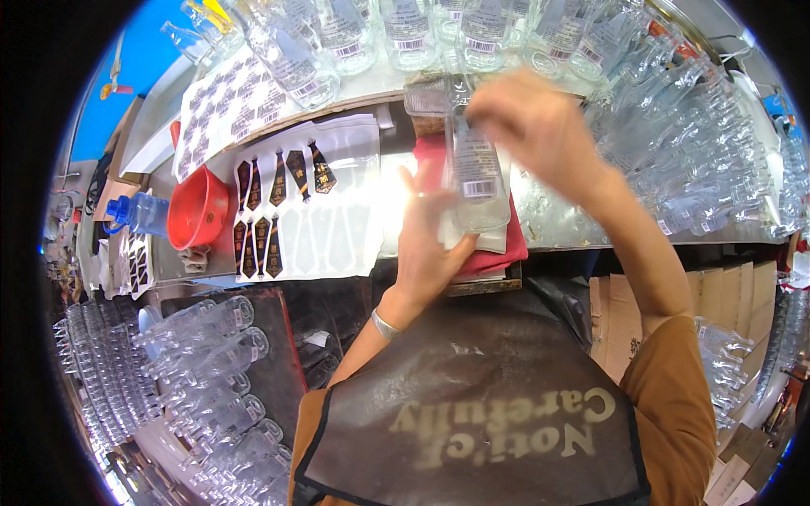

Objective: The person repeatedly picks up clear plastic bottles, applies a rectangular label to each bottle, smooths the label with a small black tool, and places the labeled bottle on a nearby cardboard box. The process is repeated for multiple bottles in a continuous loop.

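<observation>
A clear glass bottle point(477, 160) with a printed back label lies on a pad with red cloth point(516, 240), its neck pointing away from me and its base toward me. My left hand point(426, 244) is at its lower left side, thumb by the base, steadying it; the fingers are smeared by motion. My right hand point(544, 131) is over the bottle's neck and shoulder with curled fingers, too blurred to show whether it grips anything. To the left lies a white backing sheet point(359, 181) with several dark tie-shaped stickers point(297, 173) and blank tie-shaped spaces.
Upright labelled bottles point(409, 34) line the back shelf beside a sheet of printed labels point(232, 110). Many bottles point(675, 143) crowd the right. A red bowl point(199, 207) and a water bottle point(139, 213) stand left. More bottles point(211, 354) are stacked lower left; cardboard point(704, 291) stands right.
</observation>
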Demonstrator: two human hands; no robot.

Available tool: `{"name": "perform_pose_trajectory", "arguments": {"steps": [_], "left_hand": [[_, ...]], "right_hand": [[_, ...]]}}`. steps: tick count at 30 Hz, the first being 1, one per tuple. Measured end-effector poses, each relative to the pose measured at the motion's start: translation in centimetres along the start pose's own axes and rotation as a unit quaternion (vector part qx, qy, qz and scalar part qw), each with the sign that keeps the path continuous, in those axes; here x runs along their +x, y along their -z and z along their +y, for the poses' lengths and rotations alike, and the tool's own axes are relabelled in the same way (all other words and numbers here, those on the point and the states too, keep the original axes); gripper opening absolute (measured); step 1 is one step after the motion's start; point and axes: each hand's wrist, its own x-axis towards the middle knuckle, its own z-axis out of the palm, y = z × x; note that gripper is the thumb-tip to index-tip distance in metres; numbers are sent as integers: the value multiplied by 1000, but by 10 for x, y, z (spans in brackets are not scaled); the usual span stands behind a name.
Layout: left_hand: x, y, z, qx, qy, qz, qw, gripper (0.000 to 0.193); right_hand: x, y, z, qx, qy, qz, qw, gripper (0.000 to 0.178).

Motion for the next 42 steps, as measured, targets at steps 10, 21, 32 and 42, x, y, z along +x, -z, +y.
{"name": "perform_pose_trajectory", "arguments": {"steps": [10, 21, 32, 42], "left_hand": [[9, 7, 7, -85, 80, -50, 992, 106], [14, 13, 14, -21, 70, -85, 994, 90], [10, 2, 20, 28, 46, -40, 998, 88], [9, 1, 17, 49, -1, -31, 998, 92]], "right_hand": [[-45, -1, 2, 140, -60, 26, 988, 24], [-59, -4, 21, 290, -324, 87, 896, 22], [-7, 6, 11, 31, -38, -93, 994, 20], [-54, 12, -42, 149, -30, -85, 985, 17]]}}
